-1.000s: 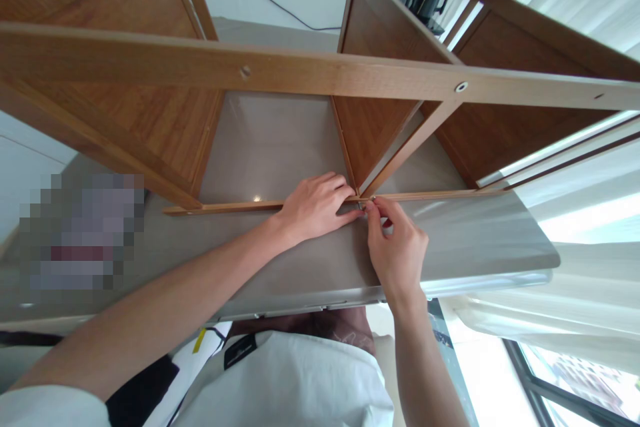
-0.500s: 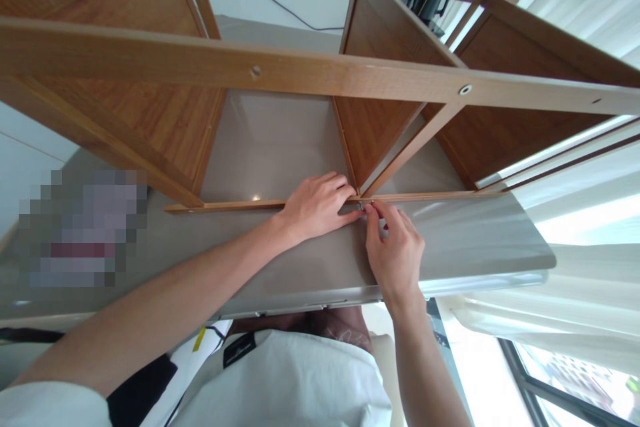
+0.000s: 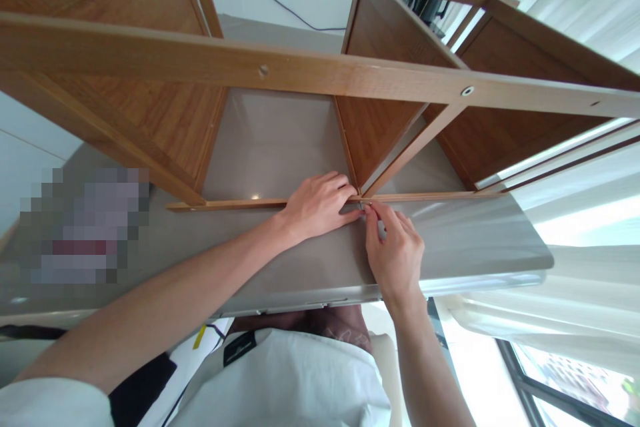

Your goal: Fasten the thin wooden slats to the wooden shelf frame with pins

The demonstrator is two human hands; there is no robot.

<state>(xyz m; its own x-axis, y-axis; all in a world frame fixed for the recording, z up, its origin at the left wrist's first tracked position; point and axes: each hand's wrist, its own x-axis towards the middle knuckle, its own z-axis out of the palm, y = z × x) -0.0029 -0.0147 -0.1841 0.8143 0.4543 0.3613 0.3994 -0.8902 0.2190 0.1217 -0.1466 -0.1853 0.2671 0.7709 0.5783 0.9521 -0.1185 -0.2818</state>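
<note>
A wooden frame (image 3: 380,73) with slanting brown panels stands on a grey tabletop. My left hand (image 3: 320,203) lies over its lower rail (image 3: 245,204), at the foot of the middle divider (image 3: 367,140). The fingers curl over the wood and the thumb stretches right along its near side. My right hand (image 3: 397,243) is just right of that thumb, thumb and forefinger pinched on a thin metal piece (image 3: 361,205) at the rail's front face. Most of this piece is hidden, so its exact kind cannot be told.
The upper rail (image 3: 320,72) crosses above both hands, with a metal fastener (image 3: 467,91) in it. A blurred-out item (image 3: 90,227) lies on the tabletop (image 3: 475,233) at left. The table's near edge runs close to my body. White curtains (image 3: 590,13) hang at right.
My right fingers have shifted slightly around the metal piece, the forefinger now closer to the thumb. My left hand holds its place on the rail; the view has tilted a little.
</note>
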